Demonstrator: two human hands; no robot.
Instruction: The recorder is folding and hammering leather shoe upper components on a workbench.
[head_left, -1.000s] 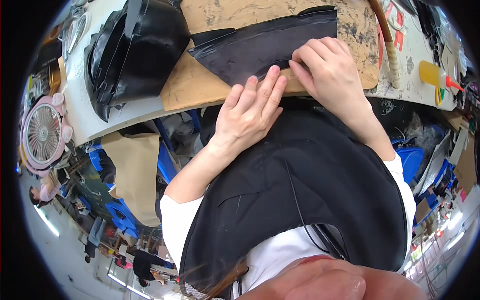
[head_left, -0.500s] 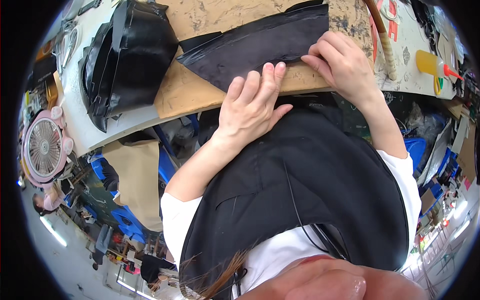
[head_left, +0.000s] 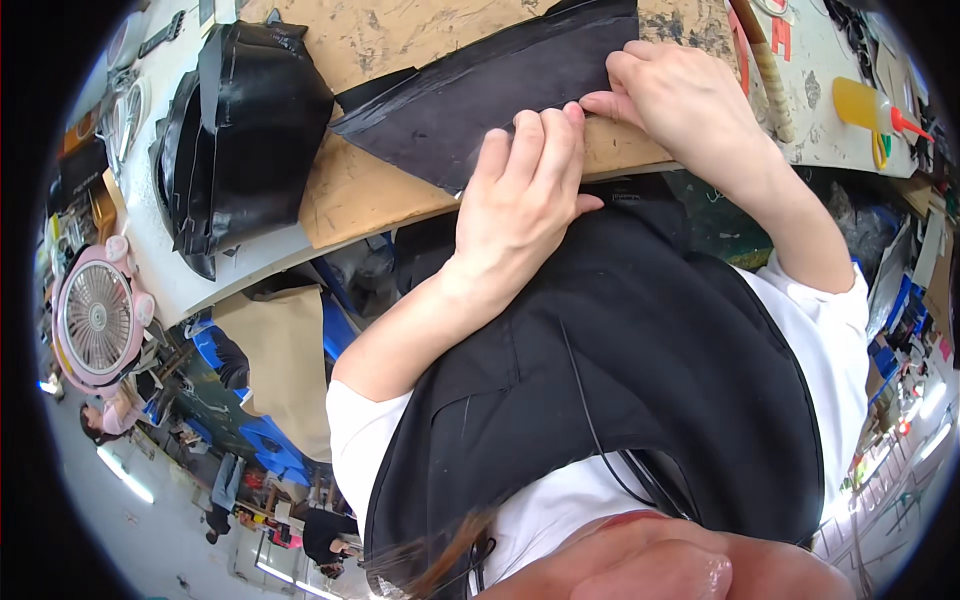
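A dark, curved piece of black leather-like sheet (head_left: 490, 95) lies on a brown board, its far edge wrinkled and shiny. My left hand (head_left: 525, 195) rests on its near edge, fingers stretched out and pressing, thumb apart and below the board's edge. Just right of it, my right hand (head_left: 685, 105) has curled fingers and thumb pinched at the sheet's near right edge. The two hands' fingertips almost meet there. A stack of folded, glossy black leather-like pieces (head_left: 265, 130) stands to the left of the sheet.
The scuffed brown board (head_left: 375, 200) lies on a white table (head_left: 190, 285). At the right are a rod with a wrapped end (head_left: 776, 100) and a yellow bottle with a red nozzle (head_left: 860, 105). A pink fan (head_left: 98, 315) stands at the left. Other people are in the background.
My left hand has slid right along the sheet's near edge, closer to my right hand. My right hand stays at the edge, its wrist and forearm turned slightly. The whole view has shifted a little.
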